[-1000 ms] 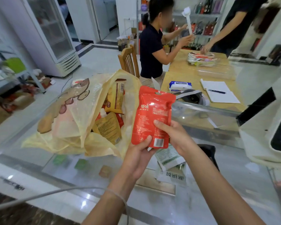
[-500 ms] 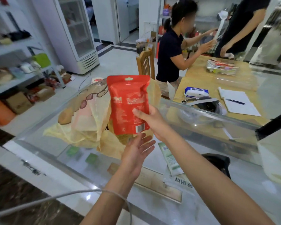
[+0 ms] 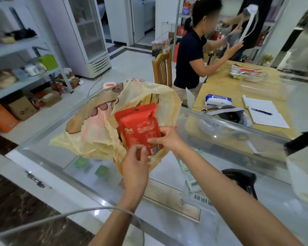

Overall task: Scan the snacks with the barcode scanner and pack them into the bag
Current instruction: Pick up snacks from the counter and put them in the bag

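While pinching the red snack pouch low in the right hand, aims its long axis away into the yellow bag just beyond; left hand curled beneath, grip unclear.

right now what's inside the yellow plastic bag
A yellow snack packet shows at the back. The red pouch in the right hand and the bag's folds hide the rest.

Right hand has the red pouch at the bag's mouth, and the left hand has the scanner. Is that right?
No. In the head view the scanner lies on the counter by the right forearm, not in the left hand, which sits at the lower edge of the pouch. The right hand does hold the pouch at the mouth of the bag.
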